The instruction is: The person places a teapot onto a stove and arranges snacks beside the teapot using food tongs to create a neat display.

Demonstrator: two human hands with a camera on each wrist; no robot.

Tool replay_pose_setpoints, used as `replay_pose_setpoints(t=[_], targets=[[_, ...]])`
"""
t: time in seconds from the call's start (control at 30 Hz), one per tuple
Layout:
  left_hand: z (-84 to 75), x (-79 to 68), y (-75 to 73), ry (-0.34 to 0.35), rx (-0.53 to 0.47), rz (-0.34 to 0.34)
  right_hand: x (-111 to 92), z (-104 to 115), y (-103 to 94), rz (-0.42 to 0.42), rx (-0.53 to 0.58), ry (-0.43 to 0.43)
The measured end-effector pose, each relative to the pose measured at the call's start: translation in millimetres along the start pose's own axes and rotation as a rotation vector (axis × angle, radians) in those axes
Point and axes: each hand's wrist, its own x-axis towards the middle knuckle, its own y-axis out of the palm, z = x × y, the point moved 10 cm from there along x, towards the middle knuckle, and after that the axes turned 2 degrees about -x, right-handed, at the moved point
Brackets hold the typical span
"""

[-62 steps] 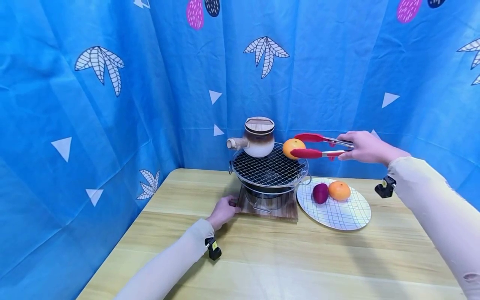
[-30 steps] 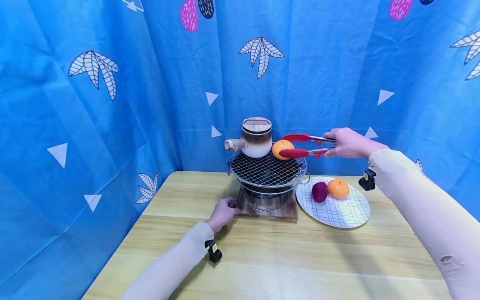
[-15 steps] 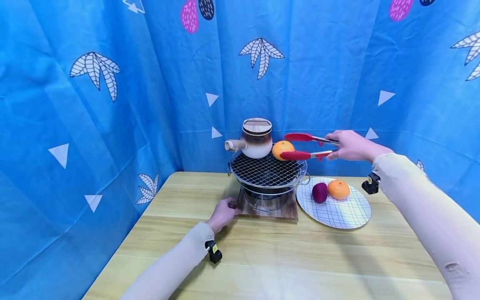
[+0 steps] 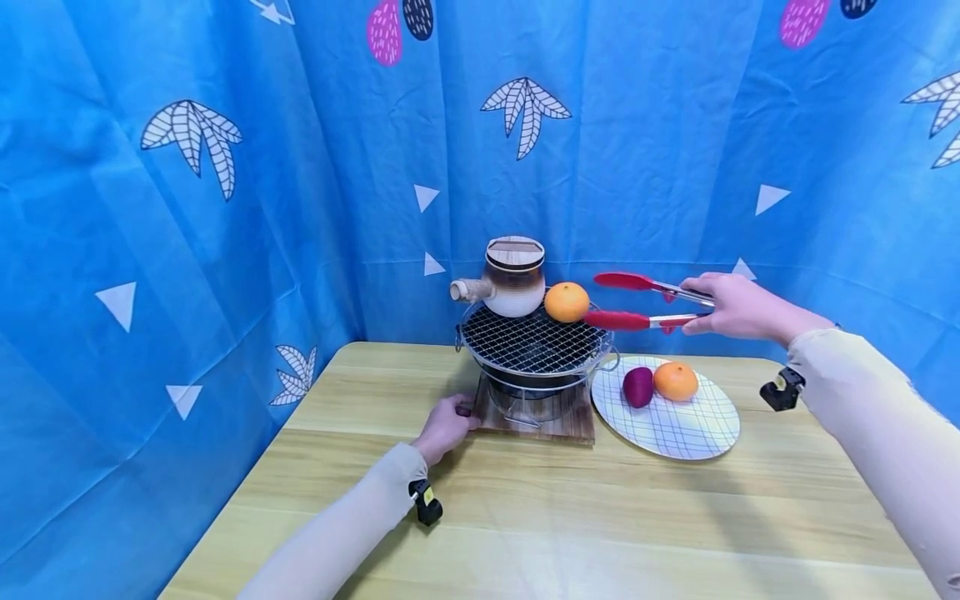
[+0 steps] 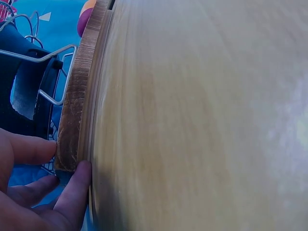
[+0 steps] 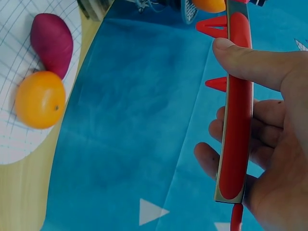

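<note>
My right hand (image 4: 750,310) grips a pair of red-tipped kitchen tongs (image 6: 237,115), thumb on one arm and fingers curled behind. The tongs' tips stand spread, just right of an orange (image 4: 566,302) that sits on the round wire rack (image 4: 525,346) of a small tabletop grill. Beside the orange on the rack is a lidded clay pot (image 4: 516,287) with a side handle. My left hand (image 4: 444,429) pinches the front left corner of the wooden board (image 5: 77,106) under the grill, thumb and fingers at its edge.
Right of the grill, a white checked plate (image 4: 690,437) carries a second orange (image 4: 677,381) and a dark purple-red item (image 4: 638,387), rounded with one tapering end. The wooden table (image 4: 540,517) extends in front. A blue patterned curtain (image 4: 645,167) hangs close behind and to the left.
The tongs brought the first orange left over the rack beside the pot, then spread and drew back right without it. My left hand stays on the board.
</note>
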Motion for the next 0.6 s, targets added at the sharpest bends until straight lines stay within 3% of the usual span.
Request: replay_pose_setpoints(t=[0.2, 0.6], targets=[[-0.6, -0.7, -0.2, -0.007, -0.011, 0.004, -14.8, -13.9, 3.4, 0.009, -0.013, -0.01], [-2.8, -4.5, -0.4, -0.015, -0.001, 0.0, -39.9, -47.8, 14.8, 0.028, -0.015, 0.061]])
